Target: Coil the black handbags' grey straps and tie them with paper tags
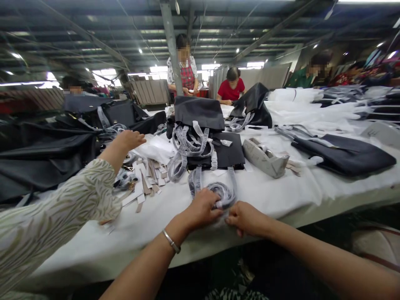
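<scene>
In the head view, a coiled bag strap [226,191] in clear plastic lies on the white-covered table in front of me. My left hand [201,210], with a bracelet at the wrist, curls over the coil's near left side and grips it. At the coil's near right edge is my right hand [248,218], its fingers closed in a pinch; what is between them is hidden. Just beyond lies a black bag [231,150], with plastic-wrapped handles reaching toward me. Another black bag [200,112] rests on it, its wrapped handles [190,141] hanging over the front.
A co-worker's arm in a patterned sleeve [78,191] reaches in from the left, over paper strips [146,179] and metal clasps. Black bags [46,154] pile up at left. A grey box [265,158] and another black bag [343,156] lie at right. Several people work behind.
</scene>
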Tool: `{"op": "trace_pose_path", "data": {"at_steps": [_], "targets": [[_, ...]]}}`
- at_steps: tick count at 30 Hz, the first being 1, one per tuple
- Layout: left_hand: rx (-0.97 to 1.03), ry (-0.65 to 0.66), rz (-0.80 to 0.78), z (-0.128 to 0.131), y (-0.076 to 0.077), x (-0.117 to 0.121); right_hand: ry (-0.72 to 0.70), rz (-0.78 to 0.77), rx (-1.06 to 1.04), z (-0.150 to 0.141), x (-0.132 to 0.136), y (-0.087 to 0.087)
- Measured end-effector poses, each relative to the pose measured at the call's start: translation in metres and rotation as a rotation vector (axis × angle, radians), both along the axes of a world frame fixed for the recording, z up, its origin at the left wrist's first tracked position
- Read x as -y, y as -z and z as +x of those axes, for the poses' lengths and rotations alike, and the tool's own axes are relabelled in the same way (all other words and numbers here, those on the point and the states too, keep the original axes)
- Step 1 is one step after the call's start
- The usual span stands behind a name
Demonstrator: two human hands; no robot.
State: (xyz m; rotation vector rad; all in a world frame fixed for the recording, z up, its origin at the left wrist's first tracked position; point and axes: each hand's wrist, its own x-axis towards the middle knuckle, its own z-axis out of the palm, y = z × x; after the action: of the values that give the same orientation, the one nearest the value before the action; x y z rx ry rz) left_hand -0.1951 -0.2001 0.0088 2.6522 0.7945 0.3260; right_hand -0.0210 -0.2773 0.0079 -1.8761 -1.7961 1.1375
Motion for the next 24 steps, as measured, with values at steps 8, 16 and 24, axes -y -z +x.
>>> {"op": "trace_pose_path", "data": {"at_steps": [8, 16, 24], "targets": [[-0.180, 0.023, 0.325, 0.003, 0.012, 0.016, 0.290, -0.067, -0.184, 0.074, -0.007, -0.017], [-0.196, 0.054, 0.296, 0.002, 0.003, 0.015, 0.975, 0.116, -0.537, 0.091, -0.116, -0.003], [0.031, 0.095, 0.325, -0.009, 0.039, -0.007, 1.059, 0.078, -0.504, 0.096, -0.179, -0.013]]}}
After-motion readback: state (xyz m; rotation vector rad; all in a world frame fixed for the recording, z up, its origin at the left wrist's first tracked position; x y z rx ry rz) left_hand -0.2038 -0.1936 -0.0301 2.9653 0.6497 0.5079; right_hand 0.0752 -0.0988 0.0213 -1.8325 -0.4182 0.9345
